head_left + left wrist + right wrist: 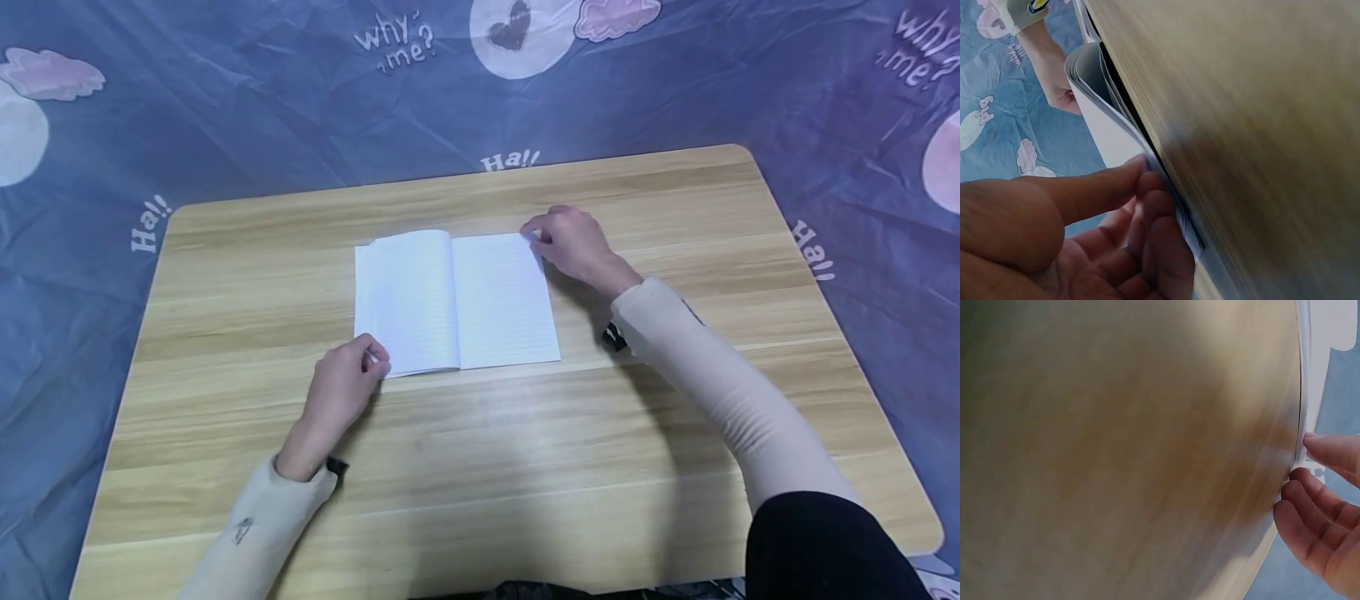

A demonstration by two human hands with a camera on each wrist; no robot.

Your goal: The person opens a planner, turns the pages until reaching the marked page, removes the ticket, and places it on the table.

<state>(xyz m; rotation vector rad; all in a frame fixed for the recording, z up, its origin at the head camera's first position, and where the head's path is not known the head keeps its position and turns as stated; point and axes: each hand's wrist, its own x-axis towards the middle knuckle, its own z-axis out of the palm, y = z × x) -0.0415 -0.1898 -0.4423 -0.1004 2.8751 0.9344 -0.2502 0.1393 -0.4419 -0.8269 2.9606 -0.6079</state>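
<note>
We see the left hand (341, 392) pinching the lower-left corner of the open lined notebook (456, 300) at the frame's centre, spine running top to bottom, while the right hand (573, 243) pinches its upper-right page corner on the wooden table (225, 275).

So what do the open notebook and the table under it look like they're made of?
The notebook looks like thin white paper, matte, faintly ruled; in the left wrist view its pages bend and fan at the corner the left hand pinches. The table shows pale wood grain with a soft sheen and rounded corners. It could be laminate or veneer rather than solid wood; the pictures don't settle that.
</note>
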